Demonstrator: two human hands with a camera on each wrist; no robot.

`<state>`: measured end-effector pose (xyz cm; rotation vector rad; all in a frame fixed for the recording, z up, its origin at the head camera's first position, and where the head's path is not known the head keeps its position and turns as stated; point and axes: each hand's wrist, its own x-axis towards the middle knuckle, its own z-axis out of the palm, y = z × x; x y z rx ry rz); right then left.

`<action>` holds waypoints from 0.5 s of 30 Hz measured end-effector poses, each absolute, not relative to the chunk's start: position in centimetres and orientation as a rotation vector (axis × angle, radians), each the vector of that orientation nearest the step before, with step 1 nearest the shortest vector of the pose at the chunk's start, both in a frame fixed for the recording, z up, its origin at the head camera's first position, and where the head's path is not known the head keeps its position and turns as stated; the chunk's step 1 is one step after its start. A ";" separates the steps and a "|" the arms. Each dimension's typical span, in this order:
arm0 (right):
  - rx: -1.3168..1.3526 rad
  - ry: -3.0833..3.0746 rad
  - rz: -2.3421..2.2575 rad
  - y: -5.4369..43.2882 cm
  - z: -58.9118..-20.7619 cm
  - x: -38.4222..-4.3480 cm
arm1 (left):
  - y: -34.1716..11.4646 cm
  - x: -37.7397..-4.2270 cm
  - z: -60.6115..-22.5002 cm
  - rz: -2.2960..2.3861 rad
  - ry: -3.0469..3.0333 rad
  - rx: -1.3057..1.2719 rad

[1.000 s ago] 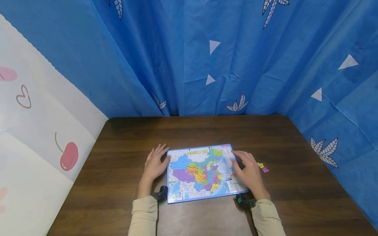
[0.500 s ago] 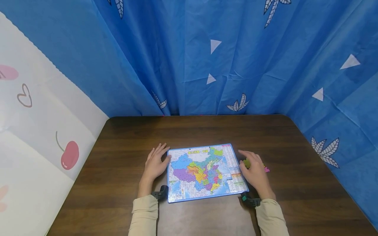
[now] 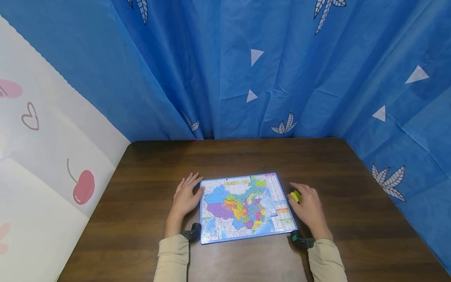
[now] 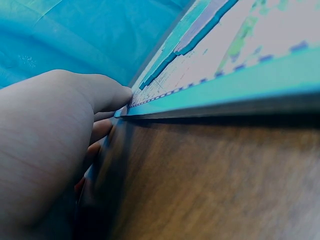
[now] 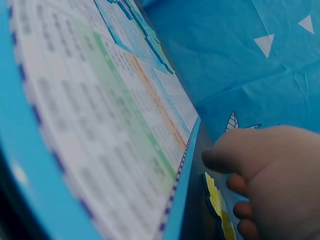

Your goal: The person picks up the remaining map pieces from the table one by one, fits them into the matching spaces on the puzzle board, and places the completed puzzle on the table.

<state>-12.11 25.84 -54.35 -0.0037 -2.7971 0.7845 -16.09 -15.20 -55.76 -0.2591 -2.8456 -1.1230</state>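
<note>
A magnetic map puzzle of China (image 3: 243, 205) with a blue border lies on the table, its coloured pieces set in the board. My left hand (image 3: 184, 197) rests at the board's left edge, fingers extended on the table; in the left wrist view the thumb (image 4: 112, 92) touches the border. Beyond the board's right edge, my right hand (image 3: 308, 205) arches low over the table. Between its thumb and index finger shows a yellow puzzle piece (image 3: 296, 196). In the right wrist view this yellow piece (image 5: 218, 205) lies below the thumb (image 5: 225, 155), apart from it.
The brown wooden table (image 3: 155, 156) extends around the board. A blue curtain (image 3: 225, 78) hangs along its far and right sides, and a white printed cloth (image 3: 46, 156) on the left. A bit of pink puzzle piece (image 3: 321, 204) peeks out behind the right hand.
My right hand has moved right, off the board's right edge and over the loose pieces, hiding most of them. The left hand and the board have stayed put.
</note>
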 end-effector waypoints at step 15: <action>-0.087 -2.841 0.779 25.8 -54.0 -12.0 | -15.0 -16.0 -55.7 -1.130 -2.844 -0.231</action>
